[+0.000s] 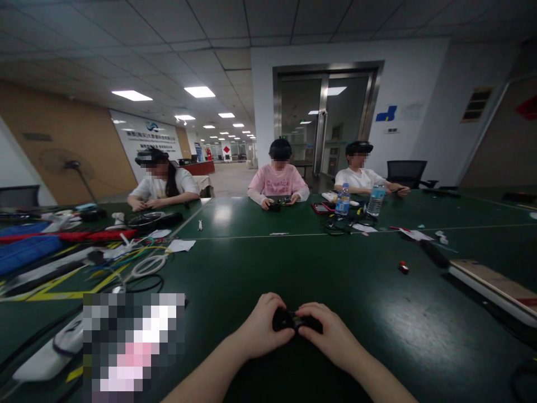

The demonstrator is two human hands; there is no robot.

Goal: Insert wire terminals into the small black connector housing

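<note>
Near the front middle of the dark green table, both of my hands hold one small black object. My left hand has its thumb and fingers closed round the object's left part. On the right part, my right hand grips with thumb and fingers. The two hands are close together, with the thumb tips nearly meeting at the object's middle. Something small and lighter shows between the thumbs, too blurred to name. The fingers cover much of the object.
Cables, a blue tray and a white power strip lie left. A small red item and a flat box are right. Two bottles stand farther back. Three people sit across the table.
</note>
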